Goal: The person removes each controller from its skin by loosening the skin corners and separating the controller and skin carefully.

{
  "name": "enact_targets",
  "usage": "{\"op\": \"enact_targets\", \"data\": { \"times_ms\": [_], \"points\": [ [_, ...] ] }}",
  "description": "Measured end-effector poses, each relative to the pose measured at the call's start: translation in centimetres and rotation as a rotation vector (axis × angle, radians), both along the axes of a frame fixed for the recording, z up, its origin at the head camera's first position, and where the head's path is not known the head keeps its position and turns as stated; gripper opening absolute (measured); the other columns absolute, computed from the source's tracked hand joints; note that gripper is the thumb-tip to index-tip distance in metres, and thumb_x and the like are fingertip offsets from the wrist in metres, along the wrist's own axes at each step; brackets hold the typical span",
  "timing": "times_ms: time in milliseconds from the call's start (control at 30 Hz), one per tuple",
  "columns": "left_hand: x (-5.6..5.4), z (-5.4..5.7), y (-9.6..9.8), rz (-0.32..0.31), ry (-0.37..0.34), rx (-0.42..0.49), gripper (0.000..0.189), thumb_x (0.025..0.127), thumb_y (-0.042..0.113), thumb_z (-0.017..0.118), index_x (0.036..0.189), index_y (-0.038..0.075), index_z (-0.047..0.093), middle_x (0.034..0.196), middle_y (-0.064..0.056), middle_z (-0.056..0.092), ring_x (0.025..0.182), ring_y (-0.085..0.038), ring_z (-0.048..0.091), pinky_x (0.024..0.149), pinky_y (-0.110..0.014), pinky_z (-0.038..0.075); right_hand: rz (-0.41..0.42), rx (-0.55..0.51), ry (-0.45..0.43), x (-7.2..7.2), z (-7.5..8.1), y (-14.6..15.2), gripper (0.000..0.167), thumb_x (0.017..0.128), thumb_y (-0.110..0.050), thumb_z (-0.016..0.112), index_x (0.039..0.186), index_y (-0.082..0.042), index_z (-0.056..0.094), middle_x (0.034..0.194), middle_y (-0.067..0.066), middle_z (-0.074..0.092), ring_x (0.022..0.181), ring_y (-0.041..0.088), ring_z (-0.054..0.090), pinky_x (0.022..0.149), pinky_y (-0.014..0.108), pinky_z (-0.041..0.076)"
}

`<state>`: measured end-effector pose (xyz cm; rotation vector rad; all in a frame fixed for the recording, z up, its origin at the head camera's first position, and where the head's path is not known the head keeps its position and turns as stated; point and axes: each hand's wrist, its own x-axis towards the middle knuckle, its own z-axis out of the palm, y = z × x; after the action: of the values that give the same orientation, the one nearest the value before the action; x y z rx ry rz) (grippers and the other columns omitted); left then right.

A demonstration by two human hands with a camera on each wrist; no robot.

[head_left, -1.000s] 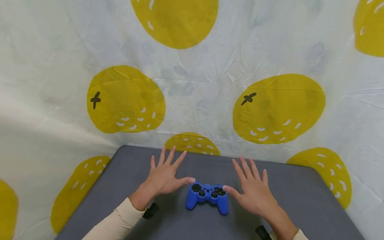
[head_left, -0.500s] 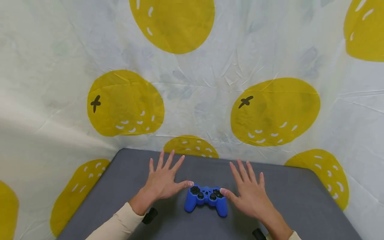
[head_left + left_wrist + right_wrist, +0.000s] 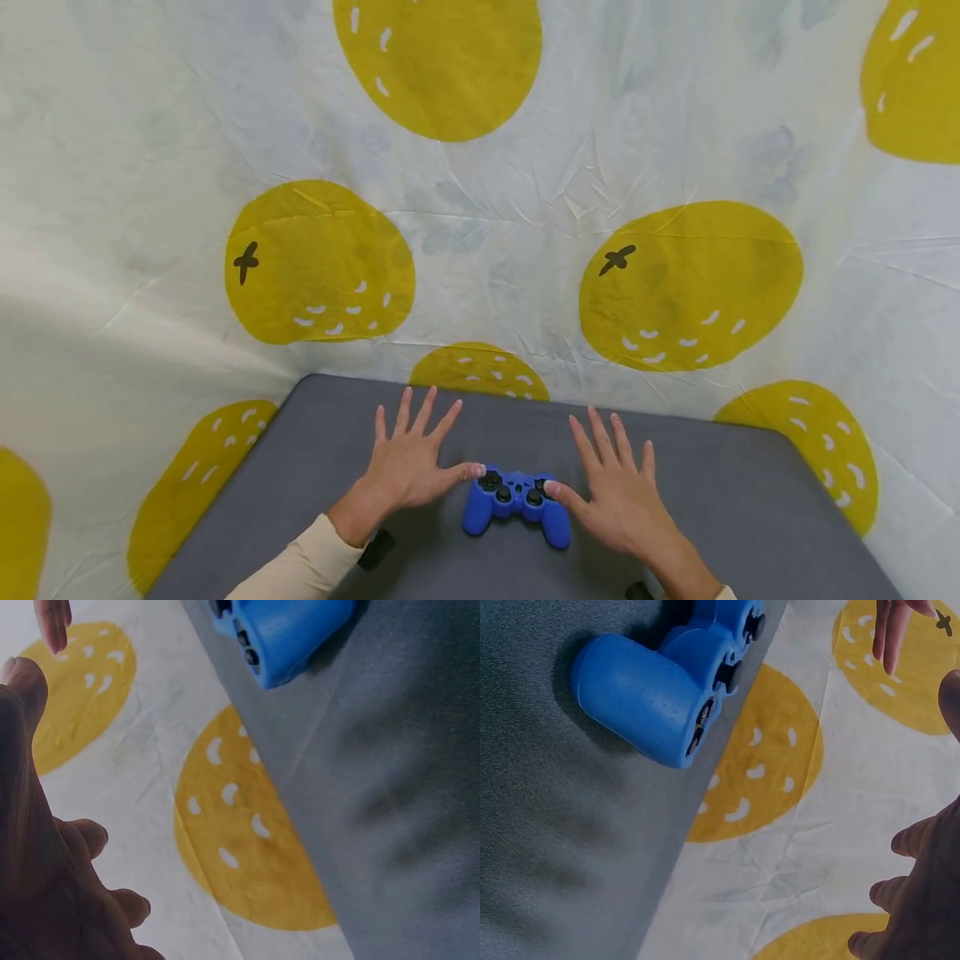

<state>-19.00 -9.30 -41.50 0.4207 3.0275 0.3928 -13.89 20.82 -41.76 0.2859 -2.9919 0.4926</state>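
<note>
A blue game controller [image 3: 516, 503] with black sticks and buttons lies on the grey table, its two handles toward the person. To its left, my left hand [image 3: 411, 467] hovers palm down with fingers spread and straight. Opposite it, my right hand [image 3: 618, 500] is held the same way, its thumb overlapping the controller's right button area in the head view. Both wrist views show a gap between hand and controller: the left one has the controller [image 3: 292, 634] at the top, the right one has the controller [image 3: 649, 694] at upper left. Neither hand grips anything.
The grey tabletop [image 3: 315, 433] ends at a whitish cloth [image 3: 495, 275] printed with large yellow fruit, which hangs behind it and along both sides. Black wrist-camera mounts [image 3: 377, 550] sit under the wrists.
My right hand has shifted slightly left, so its thumb now overlaps more of the controller. The head view has tilted a little, moving everything slightly down. The controller stays in place.
</note>
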Motion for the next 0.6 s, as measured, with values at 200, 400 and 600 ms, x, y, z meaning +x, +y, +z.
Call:
{"op": "enact_targets", "data": {
  "times_ms": [200, 400, 600],
  "points": [
    [0.0, -0.7, 0.0, 0.004, -0.008, -0.003, 0.099, 0.084, 0.095, 0.038, 0.166, 0.044, 0.016, 0.178, -0.002, 0.0, 0.163, -0.041, -0.009, 0.124, -0.075, -0.007, -0.008, -0.004, -0.019, 0.0, -0.3, -0.1, 0.096, 0.095, -0.076, 0.051, 0.168, -0.022, 0.02, 0.177, 0.014, 0.01, 0.161, 0.05, 0.005, 0.113, 0.086, 0.0],
    [0.1, -1.1, -0.1, 0.004, -0.008, 0.007, 0.1, 0.082, 0.096, 0.037, 0.166, 0.045, 0.015, 0.178, -0.001, -0.001, 0.163, -0.041, -0.009, 0.124, -0.075, -0.006, -0.013, 0.005, -0.032, -0.1, -0.6, -0.3, 0.097, 0.095, -0.077, 0.052, 0.168, -0.021, 0.023, 0.177, 0.015, 0.01, 0.16, 0.05, 0.006, 0.113, 0.086, 0.001],
    [-0.1, -1.5, 0.2, 0.002, -0.012, 0.007, 0.1, 0.083, 0.096, 0.037, 0.166, 0.045, 0.014, 0.177, 0.0, -0.004, 0.163, -0.04, -0.012, 0.124, -0.075, -0.006, -0.019, -0.01, -0.035, -0.1, -0.9, -0.1, 0.096, 0.095, -0.075, 0.052, 0.168, -0.02, 0.023, 0.177, 0.016, 0.009, 0.16, 0.051, 0.005, 0.113, 0.086, -0.002]
  ]
}}
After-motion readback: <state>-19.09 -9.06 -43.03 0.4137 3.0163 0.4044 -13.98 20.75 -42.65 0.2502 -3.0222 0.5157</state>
